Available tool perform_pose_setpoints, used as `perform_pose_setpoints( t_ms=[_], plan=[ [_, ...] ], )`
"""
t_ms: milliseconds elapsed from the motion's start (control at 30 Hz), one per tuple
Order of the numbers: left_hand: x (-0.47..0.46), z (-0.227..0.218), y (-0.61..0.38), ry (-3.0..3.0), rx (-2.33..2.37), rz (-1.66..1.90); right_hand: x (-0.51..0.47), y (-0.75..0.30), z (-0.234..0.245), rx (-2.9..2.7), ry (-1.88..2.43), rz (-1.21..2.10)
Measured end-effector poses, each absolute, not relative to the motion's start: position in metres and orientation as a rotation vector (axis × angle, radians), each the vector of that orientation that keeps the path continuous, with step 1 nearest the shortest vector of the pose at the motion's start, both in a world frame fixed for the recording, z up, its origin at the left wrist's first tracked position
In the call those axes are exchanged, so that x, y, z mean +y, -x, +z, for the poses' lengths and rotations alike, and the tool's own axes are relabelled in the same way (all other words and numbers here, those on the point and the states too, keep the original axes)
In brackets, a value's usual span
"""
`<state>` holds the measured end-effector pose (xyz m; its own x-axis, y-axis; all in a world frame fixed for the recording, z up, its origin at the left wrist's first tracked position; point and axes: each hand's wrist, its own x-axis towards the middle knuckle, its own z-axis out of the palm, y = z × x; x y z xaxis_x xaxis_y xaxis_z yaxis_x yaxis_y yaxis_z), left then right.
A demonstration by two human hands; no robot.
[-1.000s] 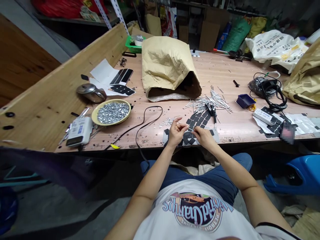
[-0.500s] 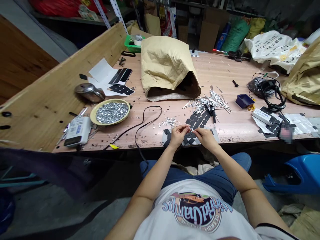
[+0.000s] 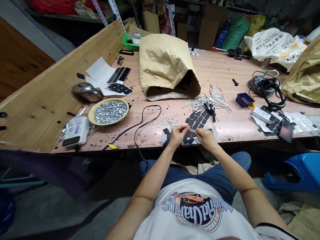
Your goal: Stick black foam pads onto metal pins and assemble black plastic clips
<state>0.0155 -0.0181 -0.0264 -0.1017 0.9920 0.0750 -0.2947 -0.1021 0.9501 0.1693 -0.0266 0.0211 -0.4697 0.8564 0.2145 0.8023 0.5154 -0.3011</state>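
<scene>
Wood-grain surface (image 3: 212, 68) spans room; knotty plank partition (image 3: 52, 86) along left side. Grey floor (image 3: 120, 211) beneath, dark in shadow. Blue plastic seat (image 3: 303, 171) at right. Upper left: shelf (image 3: 97, 19) bearing red bag (image 3: 50, 5), perforated white metal uprights (image 3: 116, 15) beside it. Cardboard box (image 3: 208, 31), green sack (image 3: 236, 35) at back. Surface lit, background dim.

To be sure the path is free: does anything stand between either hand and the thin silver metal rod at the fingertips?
Nothing visible does: the left hand and the right hand pinch the thin silver metal rod. The flat, rounded black patches lie below and beyond, not in between.
</scene>
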Motion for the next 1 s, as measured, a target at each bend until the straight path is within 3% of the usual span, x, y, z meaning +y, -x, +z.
perform_pose_setpoints(
  t_ms=[500, 800, 1000],
  plan=[
    [-0.021, -0.023, 0.000, -1.484, 0.983, 1.388, -0.028, -0.175, 0.042, -2.472, 1.443, 0.548],
    [-0.027, -0.018, -0.005, -1.456, 0.925, 1.410, -0.031, -0.179, 0.042, -2.084, 1.286, 1.309],
    [-0.030, -0.012, -0.011, -1.243, 0.945, 1.380, -0.035, -0.177, 0.040, -2.047, 1.288, 1.055]
  ],
)
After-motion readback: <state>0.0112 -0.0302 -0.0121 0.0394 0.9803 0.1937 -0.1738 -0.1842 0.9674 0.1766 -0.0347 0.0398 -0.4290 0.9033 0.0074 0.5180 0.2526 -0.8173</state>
